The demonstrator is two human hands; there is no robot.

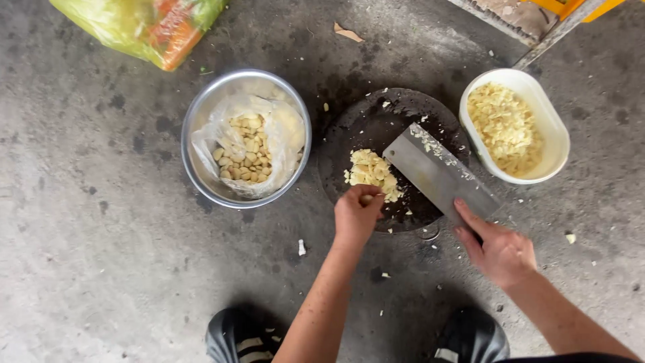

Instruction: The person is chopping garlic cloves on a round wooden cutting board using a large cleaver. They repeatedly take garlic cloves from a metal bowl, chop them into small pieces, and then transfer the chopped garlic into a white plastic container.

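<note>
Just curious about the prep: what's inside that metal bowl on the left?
The metal bowl holds a clear plastic bag, opened, with peeled garlic cloves in it. The bag covers the bowl's bottom, so anything beneath cannot be seen.

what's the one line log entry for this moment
left hand: on chopped garlic | right hand: holds cleaver | chopping board: round, dark | floor: concrete
</note>
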